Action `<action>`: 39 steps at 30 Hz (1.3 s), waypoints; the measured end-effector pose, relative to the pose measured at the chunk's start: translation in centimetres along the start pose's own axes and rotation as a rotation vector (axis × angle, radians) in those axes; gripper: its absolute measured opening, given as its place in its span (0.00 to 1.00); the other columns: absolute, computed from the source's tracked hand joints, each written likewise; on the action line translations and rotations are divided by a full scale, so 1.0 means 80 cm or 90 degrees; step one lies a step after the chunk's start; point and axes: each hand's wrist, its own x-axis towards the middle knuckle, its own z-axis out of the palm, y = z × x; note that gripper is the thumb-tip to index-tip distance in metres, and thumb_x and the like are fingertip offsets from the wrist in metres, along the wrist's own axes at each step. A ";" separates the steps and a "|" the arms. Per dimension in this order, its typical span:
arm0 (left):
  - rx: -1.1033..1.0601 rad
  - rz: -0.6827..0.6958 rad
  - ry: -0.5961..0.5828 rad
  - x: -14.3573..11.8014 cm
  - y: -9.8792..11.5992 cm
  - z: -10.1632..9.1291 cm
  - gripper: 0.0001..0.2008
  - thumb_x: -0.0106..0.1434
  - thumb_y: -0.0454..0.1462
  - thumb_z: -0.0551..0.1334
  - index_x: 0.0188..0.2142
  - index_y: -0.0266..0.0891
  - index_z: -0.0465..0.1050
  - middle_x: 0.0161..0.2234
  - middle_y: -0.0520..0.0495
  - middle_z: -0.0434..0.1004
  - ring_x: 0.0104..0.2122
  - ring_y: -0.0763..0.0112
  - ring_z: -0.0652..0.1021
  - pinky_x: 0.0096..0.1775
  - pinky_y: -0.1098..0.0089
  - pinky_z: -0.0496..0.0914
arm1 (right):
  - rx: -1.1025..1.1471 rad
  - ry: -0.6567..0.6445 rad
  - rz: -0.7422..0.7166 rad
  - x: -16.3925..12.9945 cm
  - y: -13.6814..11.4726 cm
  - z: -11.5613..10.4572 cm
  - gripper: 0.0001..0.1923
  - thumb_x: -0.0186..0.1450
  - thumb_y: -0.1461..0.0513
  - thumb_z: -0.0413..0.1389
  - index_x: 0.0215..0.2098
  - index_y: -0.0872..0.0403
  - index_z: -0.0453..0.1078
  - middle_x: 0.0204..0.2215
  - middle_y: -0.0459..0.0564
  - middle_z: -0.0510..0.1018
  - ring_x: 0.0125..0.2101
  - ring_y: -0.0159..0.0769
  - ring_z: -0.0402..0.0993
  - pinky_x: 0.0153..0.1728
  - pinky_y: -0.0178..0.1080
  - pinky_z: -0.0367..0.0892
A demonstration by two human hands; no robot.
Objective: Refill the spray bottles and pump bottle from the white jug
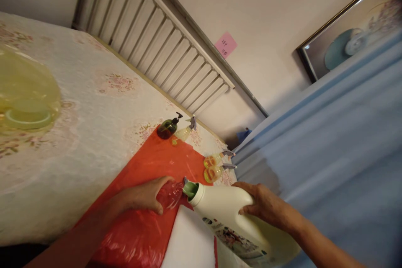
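**A flowered desk, a red sheet, and a tilted white jug**

On the desk (78,134), covered in a pale flowered cloth, we see our right hand (262,205) wrapped around the body of a large white jug (226,213). The jug lies tipped, its long axis running from lower right up to the left, green spout (190,189) pointing toward our left hand (146,196). That hand lies curled on a small clear bottle (171,194) resting on the red plastic sheet (147,201), just beside the spout. Further off stand a dark pump bottle (168,127), a pale spray bottle (185,132) and two amber bottles (213,167). A yellow basin (25,92) sits well apart at left; a white radiator (163,37) lines the wall.
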 end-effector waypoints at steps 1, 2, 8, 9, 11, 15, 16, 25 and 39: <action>0.001 0.000 0.001 -0.001 0.001 0.000 0.49 0.39 0.41 0.72 0.61 0.54 0.59 0.61 0.53 0.69 0.59 0.48 0.69 0.53 0.63 0.70 | 0.012 -0.002 -0.004 0.000 0.001 0.000 0.25 0.59 0.51 0.63 0.53 0.48 0.70 0.36 0.47 0.82 0.34 0.40 0.77 0.33 0.34 0.69; 0.001 0.002 0.001 -0.002 0.002 0.000 0.48 0.39 0.40 0.72 0.61 0.54 0.59 0.60 0.53 0.69 0.59 0.48 0.69 0.52 0.64 0.70 | 0.024 -0.005 -0.007 0.001 0.003 0.001 0.25 0.59 0.51 0.63 0.53 0.48 0.70 0.35 0.47 0.82 0.34 0.40 0.77 0.33 0.34 0.69; 0.008 0.012 0.008 -0.005 0.007 -0.001 0.46 0.41 0.39 0.71 0.61 0.51 0.60 0.59 0.51 0.71 0.58 0.50 0.70 0.51 0.65 0.70 | 0.044 -0.003 -0.020 0.001 0.007 0.002 0.24 0.59 0.51 0.64 0.52 0.48 0.70 0.35 0.47 0.82 0.33 0.40 0.77 0.33 0.34 0.68; 0.009 0.011 0.010 -0.005 0.008 0.000 0.46 0.41 0.40 0.71 0.61 0.51 0.60 0.59 0.51 0.70 0.58 0.50 0.70 0.52 0.65 0.69 | 0.047 -0.003 -0.023 0.001 0.007 0.002 0.24 0.59 0.51 0.64 0.52 0.48 0.71 0.35 0.47 0.82 0.33 0.40 0.77 0.32 0.34 0.68; 0.007 0.014 0.012 -0.006 0.009 0.000 0.46 0.41 0.40 0.70 0.61 0.51 0.59 0.61 0.51 0.69 0.59 0.49 0.69 0.53 0.63 0.68 | 0.053 -0.004 -0.028 0.001 0.006 0.002 0.23 0.59 0.52 0.64 0.51 0.48 0.71 0.34 0.46 0.82 0.33 0.39 0.77 0.32 0.34 0.68; 0.000 0.023 0.009 -0.008 0.011 0.000 0.45 0.42 0.39 0.70 0.61 0.51 0.60 0.59 0.52 0.71 0.57 0.48 0.71 0.51 0.63 0.70 | 0.047 -0.001 -0.025 0.000 0.005 0.001 0.22 0.59 0.53 0.64 0.51 0.48 0.71 0.34 0.46 0.82 0.33 0.39 0.77 0.32 0.34 0.67; -0.001 0.021 0.010 -0.007 0.011 0.000 0.45 0.42 0.39 0.70 0.61 0.51 0.60 0.59 0.52 0.72 0.57 0.49 0.72 0.50 0.64 0.70 | 0.044 0.001 -0.020 0.000 0.005 0.001 0.23 0.59 0.53 0.64 0.51 0.48 0.71 0.35 0.47 0.82 0.33 0.40 0.77 0.32 0.34 0.67; 0.012 0.003 0.010 -0.010 0.019 -0.001 0.44 0.43 0.36 0.69 0.62 0.48 0.59 0.60 0.50 0.70 0.58 0.53 0.71 0.53 0.66 0.69 | 0.047 -0.004 -0.025 0.000 0.004 0.001 0.23 0.59 0.53 0.64 0.51 0.48 0.70 0.35 0.46 0.82 0.33 0.39 0.77 0.32 0.33 0.67; 0.023 -0.019 -0.001 -0.012 0.028 -0.002 0.45 0.43 0.35 0.67 0.63 0.44 0.56 0.63 0.46 0.65 0.61 0.53 0.66 0.58 0.64 0.65 | 0.204 -0.009 -0.034 -0.004 0.015 0.031 0.21 0.59 0.57 0.63 0.51 0.50 0.72 0.36 0.45 0.82 0.36 0.40 0.76 0.35 0.34 0.69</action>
